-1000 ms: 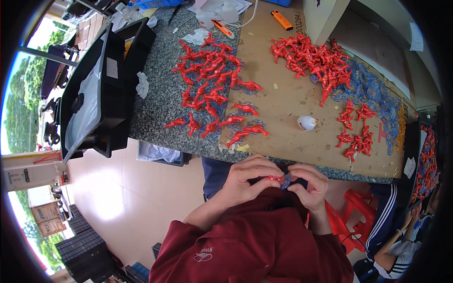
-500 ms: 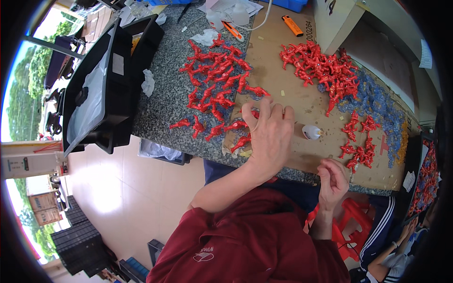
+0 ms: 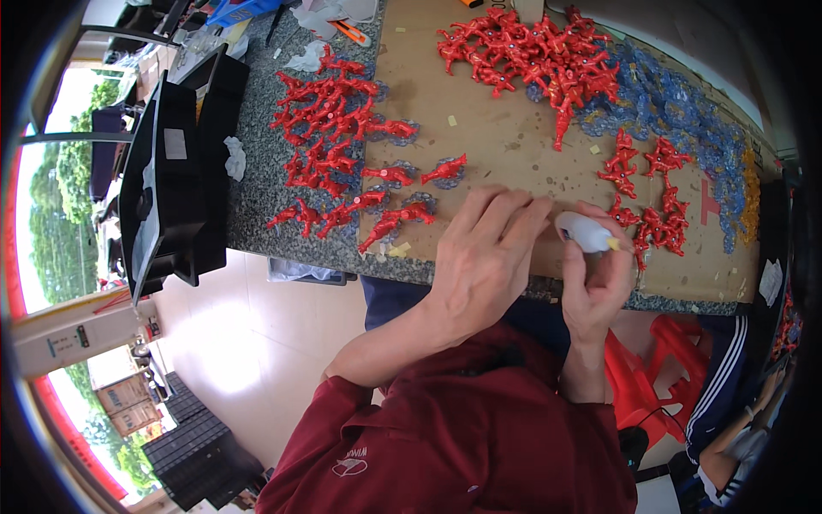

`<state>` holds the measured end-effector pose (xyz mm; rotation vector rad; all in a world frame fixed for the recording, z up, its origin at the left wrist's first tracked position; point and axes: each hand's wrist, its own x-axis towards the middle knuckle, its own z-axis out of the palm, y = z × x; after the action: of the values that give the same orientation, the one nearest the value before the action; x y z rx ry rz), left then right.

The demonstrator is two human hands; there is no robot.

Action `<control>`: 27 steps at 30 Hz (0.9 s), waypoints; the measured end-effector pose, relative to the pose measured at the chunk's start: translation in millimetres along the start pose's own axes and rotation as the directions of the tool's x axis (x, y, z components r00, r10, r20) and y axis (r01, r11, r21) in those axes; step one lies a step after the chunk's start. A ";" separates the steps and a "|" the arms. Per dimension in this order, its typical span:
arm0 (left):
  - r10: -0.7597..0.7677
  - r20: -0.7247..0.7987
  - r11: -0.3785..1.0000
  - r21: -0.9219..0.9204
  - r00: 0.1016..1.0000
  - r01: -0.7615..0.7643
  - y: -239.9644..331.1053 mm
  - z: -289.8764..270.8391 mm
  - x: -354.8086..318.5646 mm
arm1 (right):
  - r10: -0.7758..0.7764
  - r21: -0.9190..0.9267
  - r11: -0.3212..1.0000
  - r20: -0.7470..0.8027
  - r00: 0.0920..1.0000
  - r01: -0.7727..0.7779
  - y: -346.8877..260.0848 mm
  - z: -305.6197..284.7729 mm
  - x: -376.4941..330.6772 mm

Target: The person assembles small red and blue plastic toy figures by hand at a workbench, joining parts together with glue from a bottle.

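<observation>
My right hand has its fingers wrapped round a small white squeeze bottle. The bottle is tilted, its yellowish tip toward the right. Just left of it, my left hand hovers palm down above the cardboard, its fingers stretched toward the bottle. No object shows in it; its palm and thumb are hidden. Beyond its fingers lies a red figure on a clear bluish piece. More red figures sit on such pieces at the left. Near my right hand lies a small group of red figures.
A heap of red figures covers the far cardboard. Bluish clear pieces and yellow ones spread to its right. Black bins stand at the left, and a red stool is below the table. Another person's arm shows at lower right.
The view has shifted. My left hand has left a red figure on the cardboard and moved right. My right hand has picked up the white bottle that stood there.
</observation>
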<state>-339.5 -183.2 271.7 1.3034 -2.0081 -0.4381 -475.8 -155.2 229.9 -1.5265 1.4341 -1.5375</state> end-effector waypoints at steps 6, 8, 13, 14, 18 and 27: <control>0.100 -0.117 0.896 0.443 0.988 -0.038 -11.4 56.5 46.1 | 0.031 0.260 0.966 -0.097 0.995 -0.005 18.0 -18.9 -19.1; 0.109 0.029 0.899 0.424 0.994 -0.112 -8.6 59.9 43.1 | -0.008 0.249 0.968 -0.080 0.997 0.027 20.6 -21.7 -17.1; 0.119 0.094 0.949 0.281 0.988 -0.141 5.3 42.3 11.3 | -0.004 0.283 0.959 -0.089 0.996 0.029 20.9 -30.0 -19.5; 0.123 0.103 0.957 0.252 0.987 -0.146 3.2 37.4 3.8 | -0.013 0.269 0.962 -0.100 0.995 0.039 20.3 -29.0 -18.6; 0.185 0.063 0.976 0.108 0.981 -0.191 -11.5 22.9 -15.4 | 0.038 0.293 0.956 -0.086 0.996 -0.011 18.3 -29.9 -22.8; -0.163 0.313 0.646 -0.683 0.936 0.341 -10.3 1.9 -52.2 | 0.304 0.472 0.790 0.255 0.918 -0.392 -12.7 -14.2 -13.0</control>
<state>-320.7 -141.2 245.0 1.0220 -1.5129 -1.4260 -482.4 -135.4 239.7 -0.9715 1.0193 -1.3767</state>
